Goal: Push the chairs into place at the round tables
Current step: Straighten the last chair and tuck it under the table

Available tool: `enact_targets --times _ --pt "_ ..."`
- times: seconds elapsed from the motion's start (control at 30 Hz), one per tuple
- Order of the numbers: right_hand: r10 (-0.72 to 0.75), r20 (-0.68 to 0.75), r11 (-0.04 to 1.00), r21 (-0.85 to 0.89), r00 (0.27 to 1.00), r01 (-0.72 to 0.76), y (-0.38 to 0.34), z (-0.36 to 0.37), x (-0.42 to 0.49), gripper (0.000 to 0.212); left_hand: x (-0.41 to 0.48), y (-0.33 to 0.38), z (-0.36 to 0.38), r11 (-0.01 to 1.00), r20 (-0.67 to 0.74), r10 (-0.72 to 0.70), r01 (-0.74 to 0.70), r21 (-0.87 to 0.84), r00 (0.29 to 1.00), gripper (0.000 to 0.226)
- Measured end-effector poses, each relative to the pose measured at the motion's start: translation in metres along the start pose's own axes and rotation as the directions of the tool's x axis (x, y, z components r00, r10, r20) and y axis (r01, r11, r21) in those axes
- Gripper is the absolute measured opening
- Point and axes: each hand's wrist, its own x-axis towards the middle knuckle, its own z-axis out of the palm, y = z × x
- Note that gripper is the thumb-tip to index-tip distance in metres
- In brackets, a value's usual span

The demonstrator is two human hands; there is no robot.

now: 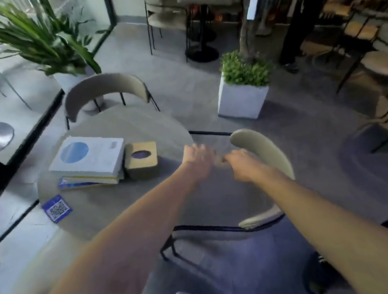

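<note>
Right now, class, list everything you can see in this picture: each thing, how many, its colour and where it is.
round table: one, grey, centre left
books: a stack, white and blue on top, on the table
tissue box: one, tan, right of the books
QR card: one, blue, at the table's near left edge
near chair: one, beige with black frame, right of the table
far chair: one, beige, behind the table
square planter: one, white, green shrub, right of the far chair
hands: left hand and right hand, at the near chair's backrest; grip blurred
</note>
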Motion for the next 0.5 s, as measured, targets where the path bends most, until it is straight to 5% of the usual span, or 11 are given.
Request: enact_targets --times 0.5 --pt "-0.410 0.077 0.884 -0.212 0.909 0.417 0.082 -0.043 0.164 0.049 0.148 0.004 -0.009 0.921 0.069 -0.342 0.349 -0.173 0.937 0.036"
